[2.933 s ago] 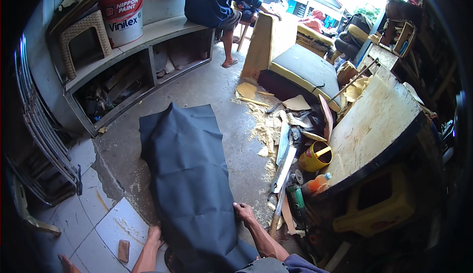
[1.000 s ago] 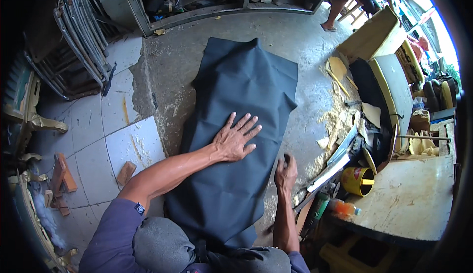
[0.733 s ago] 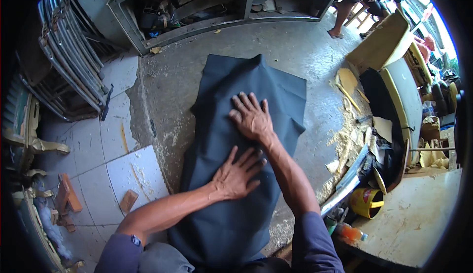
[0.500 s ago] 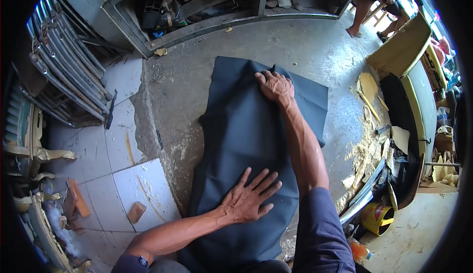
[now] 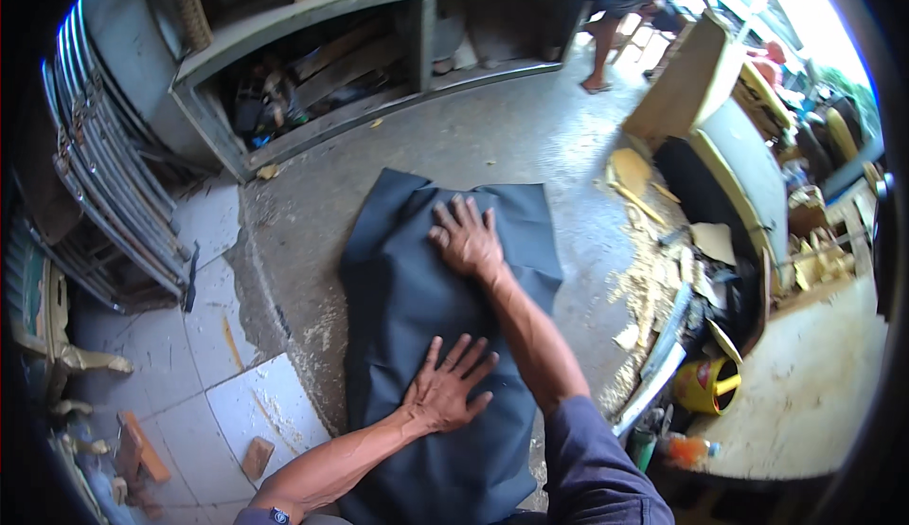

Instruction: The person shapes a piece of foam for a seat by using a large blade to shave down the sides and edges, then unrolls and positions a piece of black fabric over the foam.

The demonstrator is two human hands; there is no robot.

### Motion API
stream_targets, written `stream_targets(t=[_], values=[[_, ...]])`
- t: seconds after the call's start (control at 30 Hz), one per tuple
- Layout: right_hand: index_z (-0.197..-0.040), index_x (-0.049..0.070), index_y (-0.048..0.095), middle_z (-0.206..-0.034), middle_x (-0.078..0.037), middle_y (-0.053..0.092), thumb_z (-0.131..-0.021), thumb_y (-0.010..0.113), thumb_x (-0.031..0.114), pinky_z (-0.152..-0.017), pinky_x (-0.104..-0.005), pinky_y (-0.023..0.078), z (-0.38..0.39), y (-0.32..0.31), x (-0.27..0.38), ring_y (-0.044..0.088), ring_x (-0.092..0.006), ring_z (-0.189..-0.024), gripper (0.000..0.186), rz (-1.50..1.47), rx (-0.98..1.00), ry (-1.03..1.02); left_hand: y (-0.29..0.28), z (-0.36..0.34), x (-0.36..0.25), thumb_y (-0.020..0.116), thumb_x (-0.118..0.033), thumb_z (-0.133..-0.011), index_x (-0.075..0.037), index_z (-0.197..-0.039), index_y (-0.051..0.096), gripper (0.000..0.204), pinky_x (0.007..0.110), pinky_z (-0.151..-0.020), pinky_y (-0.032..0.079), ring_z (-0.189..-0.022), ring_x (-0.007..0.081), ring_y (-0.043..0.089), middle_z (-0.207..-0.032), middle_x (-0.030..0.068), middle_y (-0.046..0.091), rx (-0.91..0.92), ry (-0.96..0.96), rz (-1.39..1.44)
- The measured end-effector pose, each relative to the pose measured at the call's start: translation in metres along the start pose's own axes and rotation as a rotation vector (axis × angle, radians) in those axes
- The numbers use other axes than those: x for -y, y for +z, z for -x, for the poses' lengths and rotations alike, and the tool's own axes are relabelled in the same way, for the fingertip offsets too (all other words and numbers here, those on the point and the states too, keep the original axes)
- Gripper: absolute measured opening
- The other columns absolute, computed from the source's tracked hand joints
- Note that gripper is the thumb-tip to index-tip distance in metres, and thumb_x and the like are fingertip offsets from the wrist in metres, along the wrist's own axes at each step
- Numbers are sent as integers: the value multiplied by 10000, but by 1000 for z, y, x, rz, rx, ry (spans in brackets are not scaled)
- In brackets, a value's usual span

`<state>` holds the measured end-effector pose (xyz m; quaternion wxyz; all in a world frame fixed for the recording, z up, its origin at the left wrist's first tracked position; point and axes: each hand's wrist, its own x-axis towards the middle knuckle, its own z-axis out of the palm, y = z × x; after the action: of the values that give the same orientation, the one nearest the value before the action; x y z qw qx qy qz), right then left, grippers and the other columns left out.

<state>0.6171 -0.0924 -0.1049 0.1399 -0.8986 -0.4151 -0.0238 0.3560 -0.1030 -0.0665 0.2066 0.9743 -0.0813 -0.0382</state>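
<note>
dark vinyl sheet (image 5: 417, 336) flat on concrete floor (image 5: 530, 146) | left hand (image 5: 445, 388) + right hand (image 5: 466, 238) splayed flat, gripping nothing | far end wrinkled, smoothing unfinished

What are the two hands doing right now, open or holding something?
Left hand: open, palm flat on the dark fabric sheet, holding nothing.
Right hand: open, fingers spread, pressed flat on the same sheet.

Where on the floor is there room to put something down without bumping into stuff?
Bare concrete lies between the dark fabric sheet and the low shelf unit. The pale tiles on the left hold only small wood blocks. The right is crowded: wood scraps, a yellow can. Both hands, left and right, press the sheet.
</note>
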Motion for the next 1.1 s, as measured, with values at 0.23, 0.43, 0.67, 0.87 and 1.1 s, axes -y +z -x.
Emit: stream_targets(t=[0.23, 0.43, 0.67, 0.87, 1.1], values=[[-1487, 167, 462, -1566, -124, 403, -1031, 445, 438, -1202, -550, 206, 175, -46, 54, 308, -325, -1482, 532, -60, -8, 55, 7, 12, 11, 484, -465, -973, -90, -1496, 423, 646, 632, -1200, 109, -1522, 340, 196, -1610, 159, 307, 2, 27, -14], [-1385, -5, 520, -1385, -264, 548, -1028, 475, 351, -1078, -449, 412, 338, -35, -2, 509, -397, -1304, 506, -299, -204, 854, 12, 85, 47, 527, -220, -974, -53, -1346, 591, 413, 562, -1179, 251, -1394, 348, 448, -1450, 167, 537, -447, -171, 82], [-1317, 0, 579, -1099, -214, 673, -981, 540, 404, -671, -394, 593, 418, 28, -27, 728, -274, -826, 526, -536, -140, 1177, 89, 161, 117, 405, -341, -1016, 33, -1350, 537, 518, 487, -1121, 350, -1328, 445, 454, -1402, 294, 503, -303, -1051, 531], [-1179, -16, 640, -1121, -231, 696, -1004, 484, 447, -769, -438, 562, 395, 19, 9, 722, -334, -840, 519, -429, 145, 1016, 100, 164, 97, 406, -389, -1027, 54, -1359, 535, 568, 459, -1152, 320, -1377, 417, 427, -1426, 274, 504, -380, -1263, 597], [-1165, -1, 638, -946, -142, 680, -1044, 437, 448, -664, -383, 522, 397, 9, -7, 646, -224, -765, 507, -997, 103, 1124, 91, 151, 82, 414, -411, -1029, 45, -1373, 524, 582, 443, -1141, 338, -1369, 386, 440, -1419, 257, 513, -345, -1279, 562]])
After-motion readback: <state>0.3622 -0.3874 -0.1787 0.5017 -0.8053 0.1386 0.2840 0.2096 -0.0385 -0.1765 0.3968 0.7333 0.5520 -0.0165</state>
